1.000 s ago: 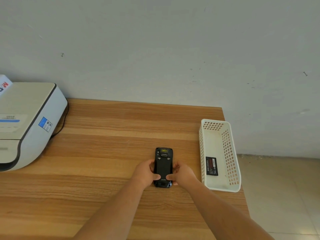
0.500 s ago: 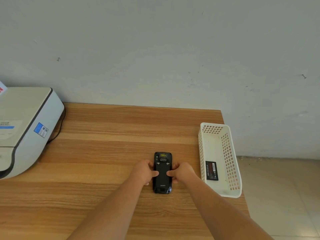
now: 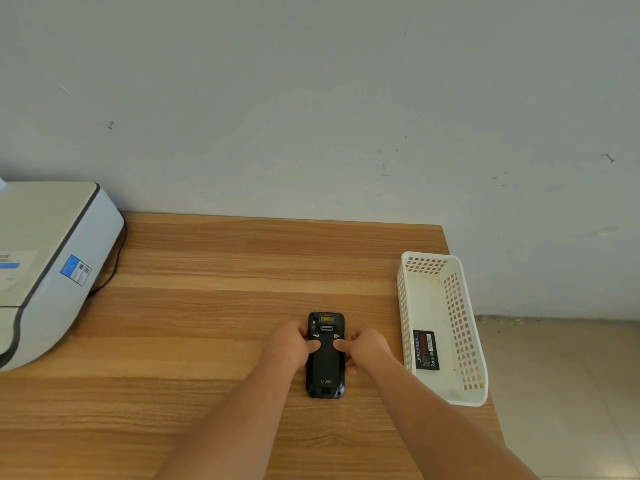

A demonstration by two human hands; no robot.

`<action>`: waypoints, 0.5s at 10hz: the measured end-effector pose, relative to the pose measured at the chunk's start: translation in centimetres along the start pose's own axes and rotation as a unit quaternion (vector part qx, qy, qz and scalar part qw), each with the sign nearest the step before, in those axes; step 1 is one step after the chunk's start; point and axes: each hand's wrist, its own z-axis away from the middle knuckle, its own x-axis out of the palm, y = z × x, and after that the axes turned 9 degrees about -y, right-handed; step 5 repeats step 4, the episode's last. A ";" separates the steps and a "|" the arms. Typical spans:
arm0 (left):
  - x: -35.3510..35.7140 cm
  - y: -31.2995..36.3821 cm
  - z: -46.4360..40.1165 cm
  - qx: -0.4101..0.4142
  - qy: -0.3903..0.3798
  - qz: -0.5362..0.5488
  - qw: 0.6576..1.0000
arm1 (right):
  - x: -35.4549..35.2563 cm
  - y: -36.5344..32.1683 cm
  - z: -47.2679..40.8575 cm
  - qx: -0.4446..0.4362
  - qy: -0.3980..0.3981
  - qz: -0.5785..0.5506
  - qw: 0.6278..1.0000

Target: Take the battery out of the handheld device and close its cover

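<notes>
A black handheld device (image 3: 325,367) lies face down on the wooden table (image 3: 207,306), its back cover in place. My left hand (image 3: 291,346) grips its left side, thumb pressing the cover just below the left latch. My right hand (image 3: 367,348) grips the right side the same way, thumb below the right latch. The black battery (image 3: 426,349) lies flat inside the white perforated basket (image 3: 464,341) to the right of the device.
A white and grey printer (image 3: 45,265) stands at the table's left, with a black cable behind it. The basket sits along the table's right edge, beyond which is tiled floor (image 3: 561,393). A plain wall rises behind the table.
Both thumbs have slid up the cover from the device's lower end to just below the two latches. The view has tilted upward a little.
</notes>
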 end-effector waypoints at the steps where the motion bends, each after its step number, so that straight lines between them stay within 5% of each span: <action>1: 0.2 0.0 0.8 0.022 0.017 -0.027 0.999 | 0.1 0.3 0.5 -0.010 0.006 0.028 1.000; 5: -1.3 -0.8 3.6 0.031 0.045 -0.001 0.999 | -0.3 1.2 3.2 -0.025 0.019 0.015 0.999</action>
